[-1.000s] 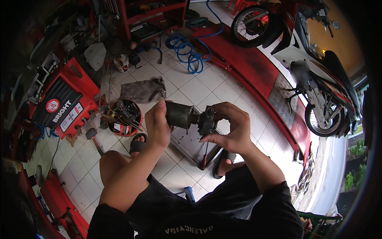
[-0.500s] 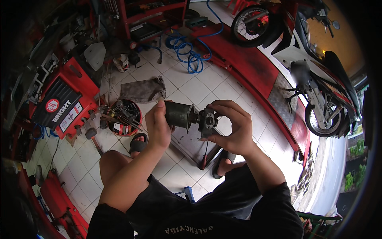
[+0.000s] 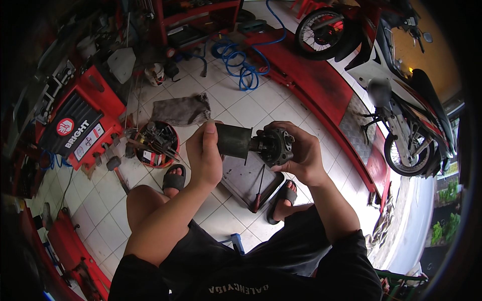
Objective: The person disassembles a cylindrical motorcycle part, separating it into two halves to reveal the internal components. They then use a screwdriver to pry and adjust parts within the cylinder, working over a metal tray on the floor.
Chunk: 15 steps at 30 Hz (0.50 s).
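Observation:
My left hand (image 3: 205, 155) is wrapped round a dark metal motor housing (image 3: 235, 141), a cylinder lying sideways with a flared rim at its right end. To its right, my right hand (image 3: 304, 156) grips a dark metal end cover (image 3: 282, 146) between thumb and fingers. The cover is tilted, so part of its round, hollow inner side shows. A shaft-like part bridges the space between housing and cover; I cannot tell which piece it belongs to. Below them, a screwdriver (image 3: 257, 200) with a red handle leans across a grey metal tray (image 3: 236, 181) on the floor.
At the left stand a red bucket of tools (image 3: 175, 145) and a red machine (image 3: 83, 120). A grey rag (image 3: 181, 110) lies on the tiles beyond my hands, with a coiled blue hose (image 3: 241, 67) farther back. A red lift platform (image 3: 321, 98) and a motorcycle (image 3: 386, 95) occupy the right.
My right hand has turned the end cover, so more of its inner side shows now. Both hands and the parts have shifted slightly to the right in view.

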Motion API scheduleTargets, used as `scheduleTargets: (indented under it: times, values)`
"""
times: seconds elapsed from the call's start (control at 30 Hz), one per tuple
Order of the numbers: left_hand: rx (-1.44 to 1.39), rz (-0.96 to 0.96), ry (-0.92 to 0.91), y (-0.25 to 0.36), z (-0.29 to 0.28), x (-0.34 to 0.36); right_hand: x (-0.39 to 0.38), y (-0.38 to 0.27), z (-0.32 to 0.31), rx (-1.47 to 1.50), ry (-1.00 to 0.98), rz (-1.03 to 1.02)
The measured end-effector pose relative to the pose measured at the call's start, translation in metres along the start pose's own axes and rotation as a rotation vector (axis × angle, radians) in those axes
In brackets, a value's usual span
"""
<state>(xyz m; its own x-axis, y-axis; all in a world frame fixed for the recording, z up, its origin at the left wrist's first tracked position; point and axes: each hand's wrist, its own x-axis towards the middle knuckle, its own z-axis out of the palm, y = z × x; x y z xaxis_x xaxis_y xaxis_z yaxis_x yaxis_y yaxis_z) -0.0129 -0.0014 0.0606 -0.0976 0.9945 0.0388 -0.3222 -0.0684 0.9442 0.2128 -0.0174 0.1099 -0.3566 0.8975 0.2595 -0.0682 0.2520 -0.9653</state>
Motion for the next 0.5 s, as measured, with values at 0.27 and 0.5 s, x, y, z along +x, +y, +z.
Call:
scheduleTargets:
  times: [0.27,0.5]
  values:
    - [0.093,0.148,0.016,-0.003,-0.004,0.001,0.002,0.005,0.0,-0.018,0.019,-0.011]
    - [0.325,0.35,-0.021,0.017,-0.004,-0.005,0.002,0.0,0.006,-0.342,0.014,-0.158]
